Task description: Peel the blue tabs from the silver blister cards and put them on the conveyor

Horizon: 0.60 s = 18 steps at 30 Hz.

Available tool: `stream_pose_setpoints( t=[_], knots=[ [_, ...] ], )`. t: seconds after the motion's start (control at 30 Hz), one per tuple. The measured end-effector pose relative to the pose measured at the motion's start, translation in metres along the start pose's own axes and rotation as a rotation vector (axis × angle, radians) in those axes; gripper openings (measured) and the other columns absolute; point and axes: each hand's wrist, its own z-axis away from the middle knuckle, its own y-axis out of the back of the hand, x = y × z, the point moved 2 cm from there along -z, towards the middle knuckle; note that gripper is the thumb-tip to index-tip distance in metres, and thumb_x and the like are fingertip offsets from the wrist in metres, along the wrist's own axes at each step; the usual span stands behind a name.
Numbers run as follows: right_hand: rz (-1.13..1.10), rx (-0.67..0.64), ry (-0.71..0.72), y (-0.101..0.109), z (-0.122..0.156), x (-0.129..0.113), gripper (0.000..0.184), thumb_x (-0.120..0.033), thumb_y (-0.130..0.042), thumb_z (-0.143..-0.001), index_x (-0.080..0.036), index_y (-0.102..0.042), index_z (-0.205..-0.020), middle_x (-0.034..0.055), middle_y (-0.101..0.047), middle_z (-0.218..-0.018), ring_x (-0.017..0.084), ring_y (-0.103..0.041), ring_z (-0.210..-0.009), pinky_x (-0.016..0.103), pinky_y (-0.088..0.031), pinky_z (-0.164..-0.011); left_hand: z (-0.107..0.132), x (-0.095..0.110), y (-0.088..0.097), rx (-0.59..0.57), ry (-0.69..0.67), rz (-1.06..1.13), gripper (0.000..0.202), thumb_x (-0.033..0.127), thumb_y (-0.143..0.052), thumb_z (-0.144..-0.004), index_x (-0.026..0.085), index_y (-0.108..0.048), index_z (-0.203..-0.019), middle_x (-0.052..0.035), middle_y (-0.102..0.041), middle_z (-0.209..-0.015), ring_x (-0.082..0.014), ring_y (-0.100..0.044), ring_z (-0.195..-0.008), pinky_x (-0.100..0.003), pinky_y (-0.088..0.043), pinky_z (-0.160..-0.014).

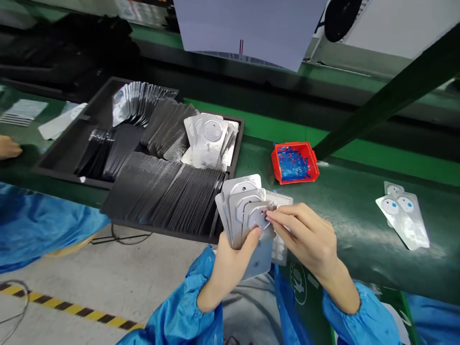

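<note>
My left hand (230, 261) is closed round a fanned stack of silver foil pouches (241, 211), each with a round window near its top. My right hand (311, 237) pinches at the round window of the front pouch with thumb and forefinger; what lies under the fingertips is too small to name. Both wrists wear blue sleeves. A small red bin (295, 163) with blue stickers inside sits on the green belt just beyond the hands. Two pouches with blue dots (404, 213) lie flat on the belt to the right.
A black tray (64, 155) on the left holds rows of dark cards and more silver pouches (210, 139). Another person's blue sleeve (39, 223) and hand (9, 146) show at far left. A green beam (388, 91) slants across the upper right. A yellow-black floor stripe (72, 309) runs below.
</note>
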Motion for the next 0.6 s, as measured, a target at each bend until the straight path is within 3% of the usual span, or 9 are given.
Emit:
stream_pose_setpoints(
  t=[0.2,0.47,0.6],
  knots=[
    [-0.029,-0.038,0.026,0.004,0.004,0.003,0.012,-0.011,-0.062,-0.109,-0.021,-0.07,-0.11,0.0047,-0.082,-0.096,0.016,-0.077,-0.088,0.028,-0.062,-0.079,0.002,-0.008,-0.001,-0.017,-0.016,-0.059,0.043,0.047,-0.082,-0.07,0.014,-0.083,-0.098,-0.0168,-0.088,-0.102,-0.0355,-0.085,-0.097,-0.04,-0.069,-0.08],
    [0.037,0.095,0.136,-0.005,0.023,0.003,0.021,-0.005,-0.067,-0.103,-0.017,-0.072,-0.12,0.0088,-0.082,-0.094,0.022,-0.078,-0.087,0.034,-0.065,-0.074,0.004,-0.019,-0.001,-0.073,-0.032,0.011,0.046,0.046,-0.086,-0.078,0.016,-0.083,-0.112,-0.0141,-0.088,-0.114,-0.0319,-0.085,-0.103,-0.038,-0.068,-0.091],
    [0.061,0.089,0.181,-0.005,0.023,0.002,0.022,-0.005,-0.066,-0.104,-0.018,-0.072,-0.12,0.0075,-0.081,-0.092,0.021,-0.079,-0.086,0.033,-0.065,-0.073,0.004,-0.016,-0.003,-0.056,-0.052,0.029,0.045,0.044,-0.085,-0.078,0.015,-0.084,-0.112,-0.0146,-0.088,-0.113,-0.0315,-0.086,-0.101,-0.037,-0.069,-0.088]
  ],
)
